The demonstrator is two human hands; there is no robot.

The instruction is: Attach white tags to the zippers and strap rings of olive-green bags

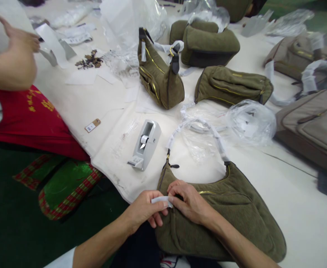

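An olive corduroy shoulder bag [236,223] lies in front of me at the table's near edge. Its strap [198,123] is wrapped in white paper and arches away from me. My left hand [149,208] pinches a small white paper strip [162,201] between thumb and forefinger at the bag's left side. Right beside it, my right hand [187,201] has its fingers closed at the strip's right end, resting over the bag near its gold zipper [208,192]. What lies under the right fingertips is partly hidden. A grey tape dispenser [149,145] stands beyond my hands, to the left.
More olive bags [160,74] stand at the back, with taupe bags [314,126] on the right. Crumpled clear plastic [251,123], a brown tag [93,125] and dark pulls [89,60] lie on the table [110,149]. A co-worker's arm [9,63] reaches in at left.
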